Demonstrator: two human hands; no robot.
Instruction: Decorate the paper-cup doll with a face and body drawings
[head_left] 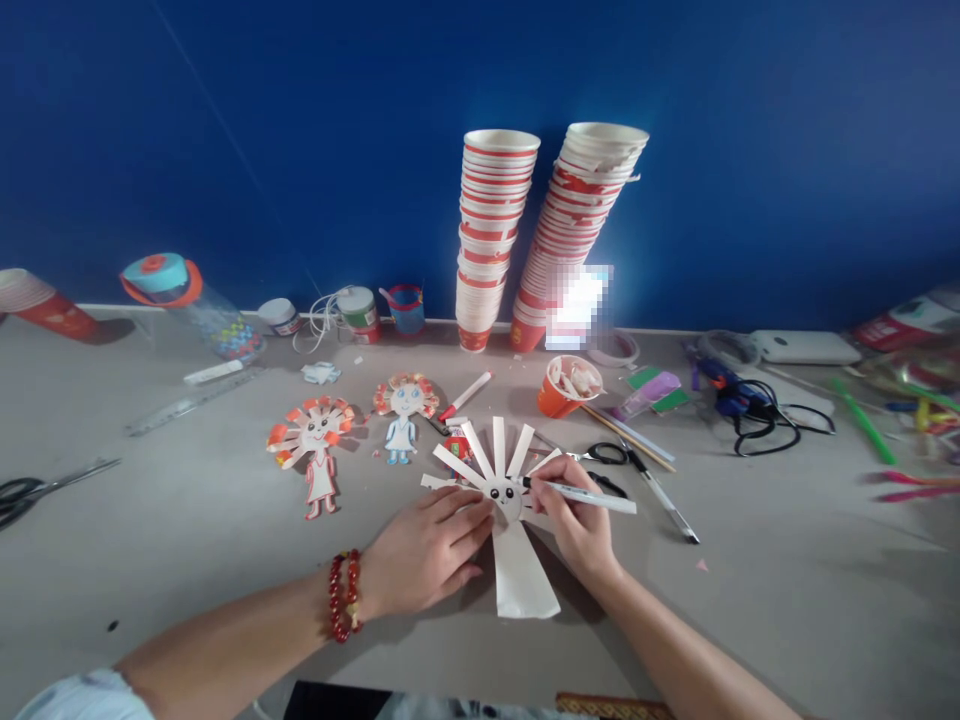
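A white paper-cup cutout (523, 580) lies on the table, with strips fanning out around a round face of two drawn black eyes and a small mouth. My left hand (429, 550) rests flat on its left side, fingers stretched out and holding nothing. Between the fingers of my right hand (583, 525) is a white marker (606, 498), its dark tip at the right of the face. To the left lie two finished-looking paper dolls, one with a red-edged dress (321, 478) and one with blue outlines (401, 430).
Two tall paper cup stacks (487, 230) (577, 220) stand against the blue wall. A cup of scraps (559, 395), scissors (606, 453), a black pen (667, 505) and a glue gun (731, 395) lie rightward. Scissors (52, 488), a ruler (191, 402) and a bottle (217, 320) are left.
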